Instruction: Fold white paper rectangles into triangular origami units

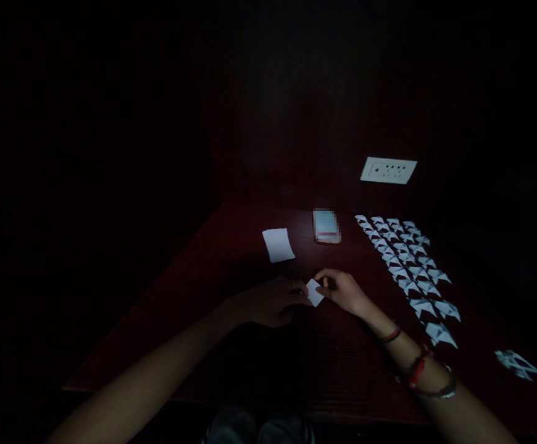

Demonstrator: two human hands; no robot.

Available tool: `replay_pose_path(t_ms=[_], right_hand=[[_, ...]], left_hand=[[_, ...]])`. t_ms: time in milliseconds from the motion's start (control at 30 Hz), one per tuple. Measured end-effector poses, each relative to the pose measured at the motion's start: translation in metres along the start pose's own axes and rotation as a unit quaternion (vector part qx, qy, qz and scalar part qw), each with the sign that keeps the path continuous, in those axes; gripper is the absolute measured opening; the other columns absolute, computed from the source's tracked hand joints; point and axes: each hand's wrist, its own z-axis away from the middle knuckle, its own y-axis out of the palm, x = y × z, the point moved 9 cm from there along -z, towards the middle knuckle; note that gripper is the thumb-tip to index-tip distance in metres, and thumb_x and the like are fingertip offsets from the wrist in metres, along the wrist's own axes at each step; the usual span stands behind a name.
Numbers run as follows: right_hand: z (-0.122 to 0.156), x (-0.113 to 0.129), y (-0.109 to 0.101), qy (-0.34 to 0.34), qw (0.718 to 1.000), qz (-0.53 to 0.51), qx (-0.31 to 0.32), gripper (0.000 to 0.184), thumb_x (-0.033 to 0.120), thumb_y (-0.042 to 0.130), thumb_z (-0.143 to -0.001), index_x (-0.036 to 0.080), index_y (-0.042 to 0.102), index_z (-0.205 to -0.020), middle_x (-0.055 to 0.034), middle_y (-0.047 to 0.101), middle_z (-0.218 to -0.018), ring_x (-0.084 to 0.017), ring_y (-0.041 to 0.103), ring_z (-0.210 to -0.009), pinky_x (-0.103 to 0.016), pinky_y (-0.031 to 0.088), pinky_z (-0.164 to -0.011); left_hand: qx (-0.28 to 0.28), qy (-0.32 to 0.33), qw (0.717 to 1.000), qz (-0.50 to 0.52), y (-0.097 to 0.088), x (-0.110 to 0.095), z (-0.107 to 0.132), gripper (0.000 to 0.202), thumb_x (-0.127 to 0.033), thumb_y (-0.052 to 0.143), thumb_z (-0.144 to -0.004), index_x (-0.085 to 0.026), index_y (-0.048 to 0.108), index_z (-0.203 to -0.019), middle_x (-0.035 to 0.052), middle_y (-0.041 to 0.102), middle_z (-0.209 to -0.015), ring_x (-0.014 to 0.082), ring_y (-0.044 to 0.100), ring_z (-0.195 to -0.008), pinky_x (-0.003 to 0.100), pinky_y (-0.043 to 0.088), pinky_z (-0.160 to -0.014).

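Observation:
A small white piece of paper (314,292) sits between both hands, low over a dark reddish table (231,246). My left hand (273,301) pinches its left edge with curled fingers. My right hand (340,290) pinches its right edge; that wrist wears red threads and bangles. The scene is very dim.
A stack of white paper slips (278,245) lies beyond the hands. A phone (326,226) with a lit screen lies to its right. Several folded white paper pieces (407,265) are laid in rows at the right, one more (518,364) apart. A white wall socket (387,170) is behind.

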Motion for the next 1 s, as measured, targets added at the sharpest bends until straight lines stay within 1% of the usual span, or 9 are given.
replay_pose_path(t_ms=[100,200,300,467,633,800,1000], right_hand=[[0.000,0.005,0.001,-0.022,1.000,0.007,0.005,0.019,0.017,0.055,-0.068,0.019,0.061,-0.086,-0.0005,0.051,-0.074,-0.011,0.048,-0.066,-0.023,0.039,-0.063],[-0.001,0.003,0.002,-0.014,1.000,0.003,0.007,0.019,0.017,0.056,-0.067,0.018,0.061,-0.085,-0.0012,0.051,-0.076,-0.012,0.049,-0.069,-0.025,0.040,-0.066],[-0.003,0.001,0.003,-0.007,1.000,0.002,0.010,0.019,0.017,0.058,-0.066,0.017,0.061,-0.084,-0.0009,0.051,-0.076,-0.012,0.049,-0.069,-0.025,0.039,-0.066],[-0.004,-0.002,0.005,-0.003,1.000,-0.012,0.011,0.013,0.016,0.057,-0.065,0.016,0.059,-0.078,-0.0007,0.052,-0.076,-0.011,0.049,-0.070,-0.024,0.039,-0.065],[-0.004,-0.006,0.006,0.010,1.000,-0.012,0.012,0.018,0.015,0.058,-0.064,0.017,0.061,-0.082,-0.0009,0.052,-0.077,-0.011,0.049,-0.069,-0.024,0.039,-0.065],[-0.005,-0.011,0.007,0.028,0.999,-0.028,0.015,0.018,0.016,0.059,-0.062,0.017,0.060,-0.081,-0.0003,0.051,-0.076,-0.011,0.048,-0.069,-0.024,0.039,-0.065],[-0.006,-0.015,0.008,0.039,0.997,-0.064,0.013,0.020,0.016,0.060,-0.061,0.015,0.057,-0.080,0.0010,0.051,-0.072,-0.010,0.047,-0.064,-0.022,0.039,-0.060]], left_hand=[[-0.003,0.002,1.000,-0.008,0.000,0.000,0.001,0.045,-0.012,0.050,-0.070,-0.025,0.044,-0.113,0.0039,0.042,-0.116,0.0193,0.043,-0.102,0.032,0.032,-0.088],[-0.004,0.000,1.000,-0.011,0.000,0.001,0.001,0.046,-0.013,0.051,-0.069,-0.025,0.044,-0.112,0.0037,0.042,-0.116,0.0193,0.044,-0.100,0.031,0.033,-0.087],[-0.004,-0.001,1.000,-0.006,0.000,0.002,0.001,0.045,-0.012,0.050,-0.069,-0.026,0.045,-0.112,0.0029,0.042,-0.116,0.0188,0.045,-0.099,0.031,0.032,-0.088],[-0.007,-0.001,1.000,0.001,0.001,0.003,0.000,0.045,-0.012,0.051,-0.069,-0.026,0.045,-0.112,0.0026,0.041,-0.117,0.0187,0.043,-0.101,0.031,0.032,-0.089],[-0.010,-0.009,1.000,-0.002,0.003,0.005,0.001,0.043,-0.012,0.050,-0.070,-0.026,0.046,-0.111,0.0021,0.041,-0.117,0.0189,0.043,-0.101,0.032,0.031,-0.090],[-0.011,-0.009,1.000,0.001,0.002,0.005,0.001,0.041,-0.013,0.049,-0.071,-0.026,0.046,-0.110,0.0015,0.042,-0.116,0.0186,0.044,-0.099,0.032,0.032,-0.088],[-0.010,-0.013,1.000,-0.004,0.003,0.005,0.002,0.041,-0.013,0.049,-0.071,-0.026,0.047,-0.109,0.0019,0.042,-0.116,0.0188,0.045,-0.098,0.032,0.032,-0.087]])
